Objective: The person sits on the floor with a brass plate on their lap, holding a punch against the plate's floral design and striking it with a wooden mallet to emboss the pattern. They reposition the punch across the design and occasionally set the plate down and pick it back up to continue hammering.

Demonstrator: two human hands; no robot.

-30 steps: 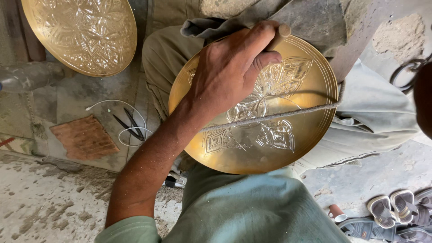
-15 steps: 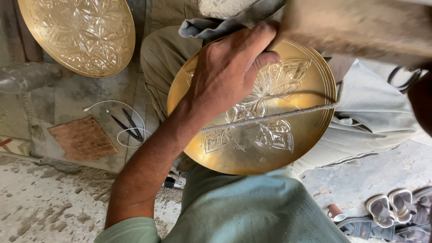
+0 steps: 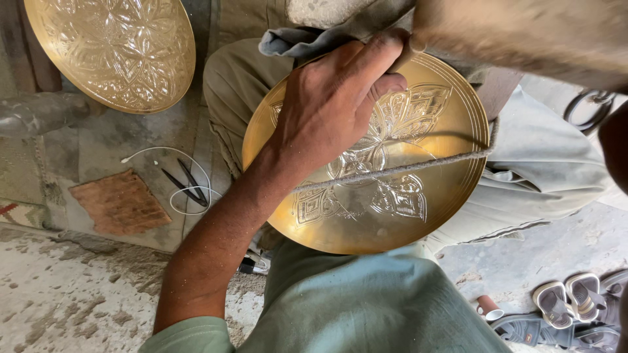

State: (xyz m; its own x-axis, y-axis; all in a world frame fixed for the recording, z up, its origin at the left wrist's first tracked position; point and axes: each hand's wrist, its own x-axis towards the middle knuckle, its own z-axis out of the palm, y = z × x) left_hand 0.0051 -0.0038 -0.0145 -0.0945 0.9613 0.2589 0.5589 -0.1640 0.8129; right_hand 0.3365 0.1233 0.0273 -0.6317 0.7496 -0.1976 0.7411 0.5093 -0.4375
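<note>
A round brass plate with an engraved flower pattern rests on my lap, and a thin cord is stretched across its face. My left hand lies over the plate's upper left part, fingers closed on a thin metal punch whose top sticks out by my fingertips. A blurred brown wooden block, like a mallet head, hangs just above the punch at the top right. Only a dark sliver of my right hand or arm shows at the right edge; its grip is hidden.
A second engraved brass plate leans at the top left. On the floor lie black pliers inside a loop of white wire, a reddish tile and a grey pipe. Sandals sit at the bottom right.
The blurred wooden block has come into view at the top right and dropped closer to the punch. My left hand and the plate have stayed put.
</note>
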